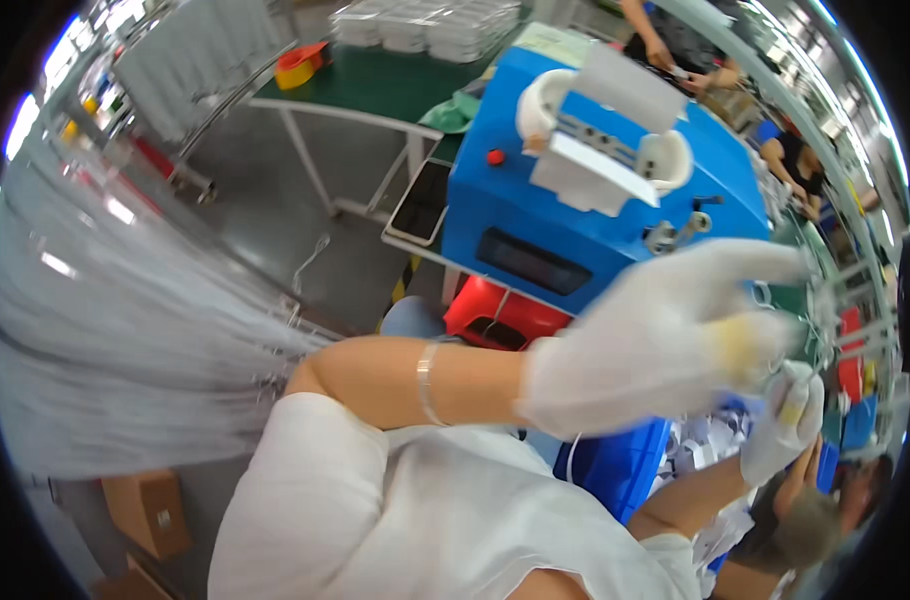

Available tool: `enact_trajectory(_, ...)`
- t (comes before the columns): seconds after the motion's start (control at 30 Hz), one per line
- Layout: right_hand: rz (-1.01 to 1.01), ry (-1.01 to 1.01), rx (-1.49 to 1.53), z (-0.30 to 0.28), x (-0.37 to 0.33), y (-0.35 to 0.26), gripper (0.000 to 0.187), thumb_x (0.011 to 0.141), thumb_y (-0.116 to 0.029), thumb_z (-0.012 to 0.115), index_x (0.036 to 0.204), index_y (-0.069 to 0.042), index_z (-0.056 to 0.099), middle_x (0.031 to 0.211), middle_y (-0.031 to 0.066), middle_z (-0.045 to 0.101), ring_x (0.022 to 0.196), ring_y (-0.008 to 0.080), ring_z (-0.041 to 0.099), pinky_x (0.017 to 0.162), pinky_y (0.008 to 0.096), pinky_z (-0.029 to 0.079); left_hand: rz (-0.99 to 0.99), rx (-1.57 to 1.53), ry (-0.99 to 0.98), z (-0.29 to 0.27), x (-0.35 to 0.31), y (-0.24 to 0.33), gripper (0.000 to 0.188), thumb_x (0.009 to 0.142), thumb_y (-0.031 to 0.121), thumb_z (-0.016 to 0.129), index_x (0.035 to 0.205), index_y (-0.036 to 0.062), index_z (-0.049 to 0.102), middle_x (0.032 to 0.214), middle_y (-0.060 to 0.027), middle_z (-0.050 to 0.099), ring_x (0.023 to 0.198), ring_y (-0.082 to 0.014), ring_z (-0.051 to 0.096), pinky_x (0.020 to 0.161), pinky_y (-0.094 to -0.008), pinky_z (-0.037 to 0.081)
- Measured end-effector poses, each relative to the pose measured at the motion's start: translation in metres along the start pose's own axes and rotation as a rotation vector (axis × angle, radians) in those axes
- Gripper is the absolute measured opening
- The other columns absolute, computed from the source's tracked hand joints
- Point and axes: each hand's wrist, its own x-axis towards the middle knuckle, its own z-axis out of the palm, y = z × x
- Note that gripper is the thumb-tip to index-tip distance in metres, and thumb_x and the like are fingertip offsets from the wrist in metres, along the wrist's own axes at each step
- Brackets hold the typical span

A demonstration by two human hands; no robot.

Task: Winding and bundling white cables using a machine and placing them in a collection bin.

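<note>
My left hand [660, 345], in a white glove with a yellowish patch, reaches across in front of the blue machine [605, 240]. Motion smears its fingers; one is stretched out, and whether they grip anything is unclear. Beyond it, lower right, my right hand [783, 425] wears a similar glove. Its fingers are pressed together at the tips, around something too small to make out. Thin pale strands seem to show near both hands, but they are blurred. White round parts and flat white plates [630, 90] sit on top of the machine.
A blue bin [620, 465] with many white pieces [710, 440] stands below my hands. A red stool-like object [500, 310] is under the machine. On the green table [375, 90] are clear trays [425, 25] and an orange-yellow tape dispenser [300, 66]. Other people work at the right.
</note>
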Motion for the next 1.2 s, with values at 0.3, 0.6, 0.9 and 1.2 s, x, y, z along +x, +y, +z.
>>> enact_trajectory(0.3, 0.15, -0.655, 0.002, 0.072, -0.008, -0.019, 0.031, 0.088, -0.027, 0.063, 0.095, 0.004, 0.066, 0.065, -0.0018, 0.046, 0.056, 0.0051, 0.041, 0.051, 0.0204, 0.028, -0.162, 0.794, 0.398, -0.153, -0.149, -0.061, 0.038, 0.094, 0.033, 0.054, 0.11, 0.0002, 0.062, 0.082, -0.0054, 0.061, 0.068, -0.0105, 0.056, 0.061, -0.0224, 0.045)
enact_trajectory(0.6, 0.622, -1.581, 0.438, 0.253, -0.13, -0.002, 0.023, 0.089, -0.019, 0.057, 0.085, 0.001, 0.066, 0.096, 0.0097, 0.066, 0.09, 0.0186, 0.061, 0.082, 0.0298, 0.044, -0.524, 0.747, 0.112, -0.13, -0.172, -0.093, 0.017, 0.086, 0.017, 0.061, 0.096, 0.0045, 0.067, 0.096, -0.0112, 0.066, 0.09, -0.0221, 0.063, 0.081, -0.0315, 0.049)
enact_trajectory(0.9, 0.6, -1.806, 0.335, 0.279, -0.252, 0.046, 0.02, 0.085, -0.017, 0.055, 0.086, -0.002, 0.068, 0.078, 0.0155, 0.065, 0.076, 0.0275, 0.063, 0.071, 0.0336, 0.047, -0.197, 0.763, 1.142, -0.304, -0.27, -0.017, 0.024, 0.082, 0.017, 0.061, 0.098, -0.0002, 0.066, 0.086, -0.0107, 0.067, 0.075, -0.0181, 0.064, 0.067, -0.0299, 0.051)
enact_trajectory(1.2, 0.484, -1.819, 0.217, 0.276, -0.239, 0.027, 0.021, 0.088, -0.016, 0.054, 0.082, 0.001, 0.065, 0.074, 0.0122, 0.064, 0.073, 0.0222, 0.061, 0.072, 0.0299, 0.047, 0.457, -0.13, 0.706, -0.352, -0.315, 0.084, 0.025, 0.094, 0.031, 0.047, 0.092, 0.0079, 0.058, 0.067, -0.0043, 0.049, 0.062, -0.0204, 0.05, 0.076, -0.0423, 0.047)
